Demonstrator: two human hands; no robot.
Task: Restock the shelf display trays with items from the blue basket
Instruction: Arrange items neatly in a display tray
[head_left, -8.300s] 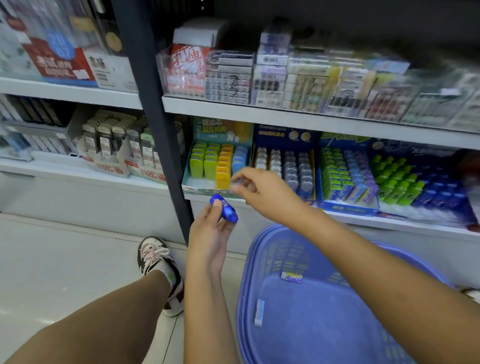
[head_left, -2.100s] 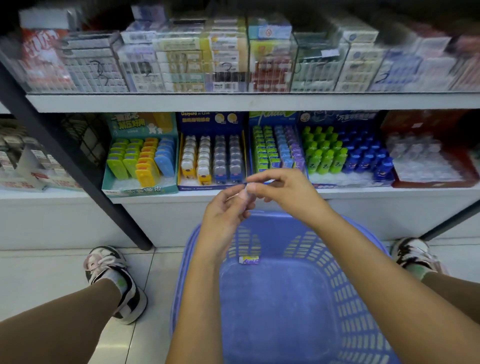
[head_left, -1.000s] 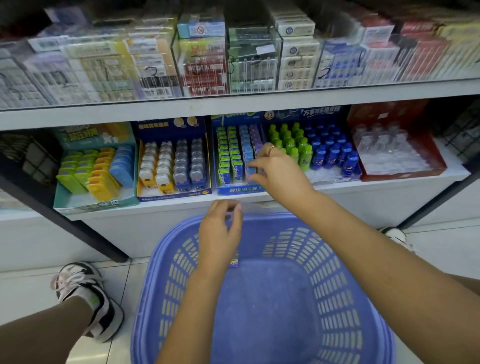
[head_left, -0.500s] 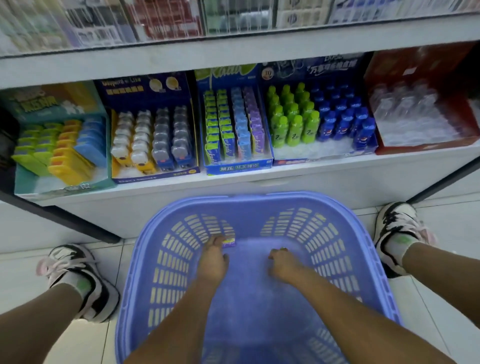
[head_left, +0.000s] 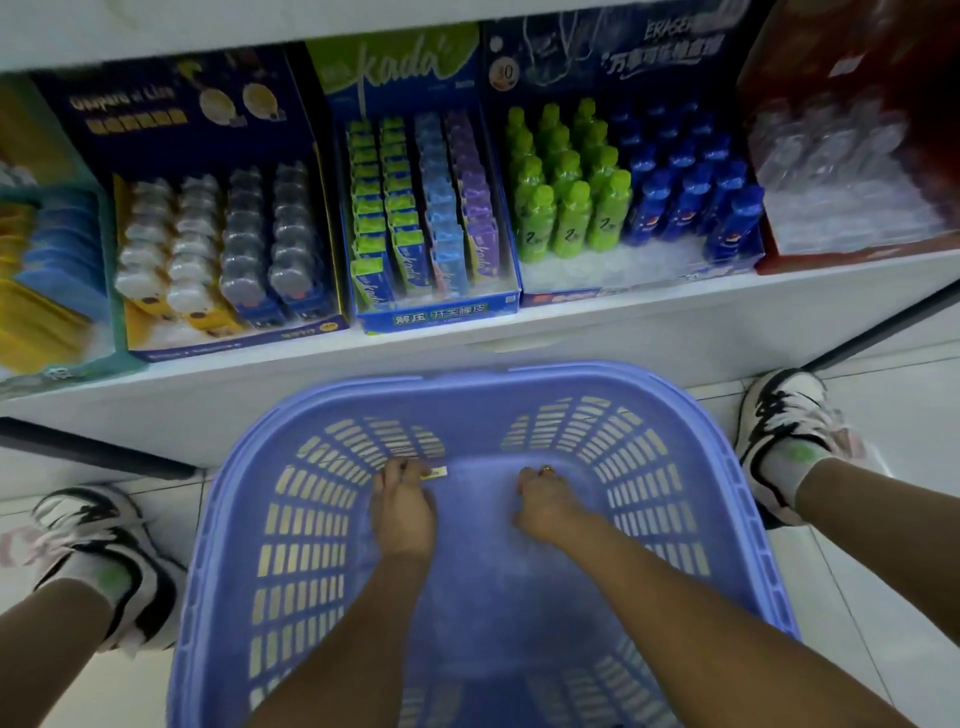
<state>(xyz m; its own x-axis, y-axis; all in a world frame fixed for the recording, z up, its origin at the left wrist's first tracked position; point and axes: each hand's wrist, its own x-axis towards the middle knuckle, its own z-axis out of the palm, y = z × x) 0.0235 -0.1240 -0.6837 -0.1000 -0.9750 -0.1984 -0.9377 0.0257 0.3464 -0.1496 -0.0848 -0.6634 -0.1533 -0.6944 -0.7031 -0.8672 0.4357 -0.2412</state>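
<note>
Head view looks straight down into the blue basket (head_left: 311, 519), which stands on the floor (head_left: 883, 571) just in front of the lowest shelf (head_left: 597, 332). Both hands are inside it.

The left hand (head_left: 402, 512) reaches to the far edge of the basket's bottom. Its fingers (head_left: 397, 470) curl onto the near end of a small packet (head_left: 436, 472) with a yellow-and-purple label, the only stock I can make out in the basket. Whether those fingers have clamped on it or merely touch it cannot be told. The right hand (head_left: 545, 501) lies knuckles-up near the middle of the bottom, fingers bent under. Nothing shows in them, and I cannot tell if they hold anything.

Along the shelf's front edge stand the display trays. From the left they are a dark-blue tray (head_left: 208, 349), the kada tray (head_left: 439, 314) with green, blue and purple rows, a bottle tray (head_left: 571, 299) and a red tray (head_left: 857, 252).

The step in hand looks like picking up one of the last items, so the restocking seems nearly done. Next, the flat packet needs a firm pinch against the basket bottom and a lift clear of the far rim. It then has to be matched to its tray. The label is too blurred to say which, though the kada tray seems likely. It should go in upright at the front of its row without tipping its neighbours.
</note>
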